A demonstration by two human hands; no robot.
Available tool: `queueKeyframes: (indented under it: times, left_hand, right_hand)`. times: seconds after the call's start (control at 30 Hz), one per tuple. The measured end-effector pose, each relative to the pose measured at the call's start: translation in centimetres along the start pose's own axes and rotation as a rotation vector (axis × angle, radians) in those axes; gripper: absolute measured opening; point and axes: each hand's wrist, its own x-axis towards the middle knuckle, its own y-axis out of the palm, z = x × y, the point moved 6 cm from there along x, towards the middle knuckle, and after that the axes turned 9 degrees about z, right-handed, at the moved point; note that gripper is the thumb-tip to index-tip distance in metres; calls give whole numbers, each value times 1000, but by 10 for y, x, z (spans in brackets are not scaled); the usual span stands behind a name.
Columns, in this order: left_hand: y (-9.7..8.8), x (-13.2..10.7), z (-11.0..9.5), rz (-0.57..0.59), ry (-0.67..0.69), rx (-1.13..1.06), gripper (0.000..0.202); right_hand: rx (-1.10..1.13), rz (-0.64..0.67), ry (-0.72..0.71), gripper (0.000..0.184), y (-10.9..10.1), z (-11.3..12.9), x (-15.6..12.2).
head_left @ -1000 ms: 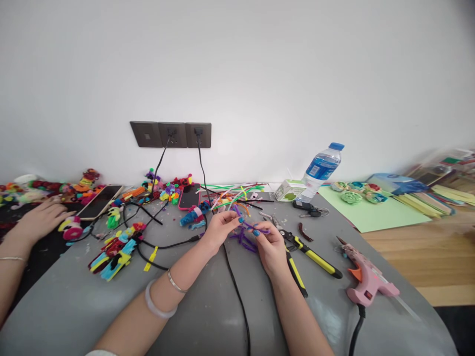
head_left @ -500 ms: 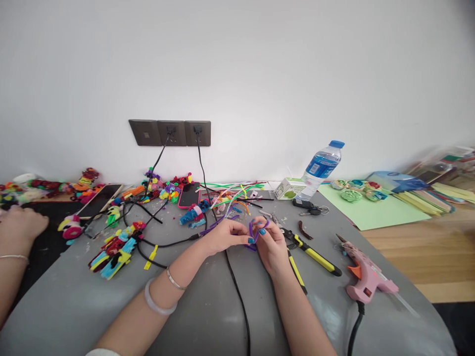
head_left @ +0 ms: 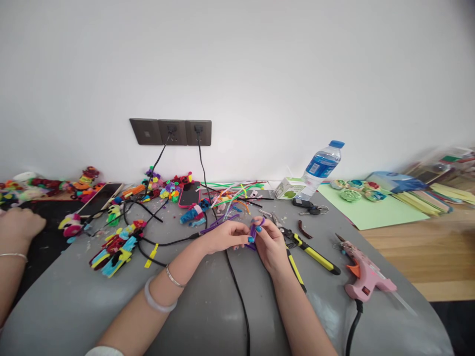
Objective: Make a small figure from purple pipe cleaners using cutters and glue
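Between my two hands is a bent purple pipe cleaner [head_left: 253,231]. My left hand [head_left: 229,236] pinches it from the left with thumb and fingers. From the other side my right hand [head_left: 270,242] grips it, thumb against the fingers; parts of it are hidden behind my fingertips. Just beyond my hands lie more purple pipe cleaners [head_left: 222,223] and a loose pile of coloured pipe cleaners [head_left: 237,194]. Yellow-and-black pliers [head_left: 315,254] lie right beside my right hand, one handle partly behind my wrist.
A pink glue gun [head_left: 367,277] rests at the right. Behind are a water bottle [head_left: 321,168], a small carton [head_left: 289,188] and keys [head_left: 314,210]. Pipe-cleaner figures [head_left: 118,249] and black cables [head_left: 237,291] lie leftward. Another person's hand [head_left: 22,225] is at far left.
My right fingers have closed in over the purple pipe cleaner, and its open loop looks narrower now. My left hand has hardly moved.
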Motion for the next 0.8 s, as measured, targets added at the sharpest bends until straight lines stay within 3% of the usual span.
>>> queueKeyframes:
  times: [0.23, 0.43, 0.8]
  left_hand:
    - [-11, -5, -12, -176, 149, 432, 17]
    - [-4, -9, -23, -279, 165, 712, 11]
    - [-2, -5, -16, -256, 153, 619, 19]
  right_hand:
    - [68, -155, -41, 23, -9, -3, 1]
    - [68, -184, -56, 23, -9, -3, 1]
    - [-5, -188, -60, 23, -9, -1, 0]
